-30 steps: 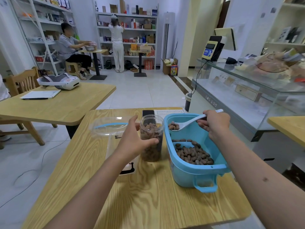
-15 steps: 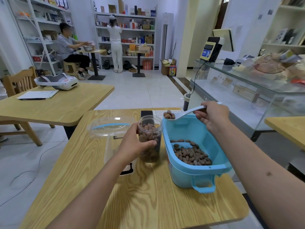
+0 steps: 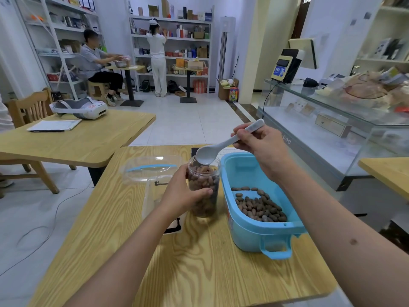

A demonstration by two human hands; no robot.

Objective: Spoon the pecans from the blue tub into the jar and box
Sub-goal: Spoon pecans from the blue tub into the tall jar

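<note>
1. Left hand wrapped around jar, upright on table, nearly full of pecans.
2. Right hand pinching spoon handle, emptied bowl tipped over jar mouth.
3. Just right of jar: blue tub, pecans heaped at near end.
4. Left of jar: clear box.

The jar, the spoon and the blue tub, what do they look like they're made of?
Jar: clear plastic by the look, since the pecans show through its wall; glass can't be ruled out.
Spoon: smooth, glossy white, plastic or ceramic, hard to tell.
Blue tub: opaque moulded plastic with a slight sheen and a moulded handle loop.
</note>
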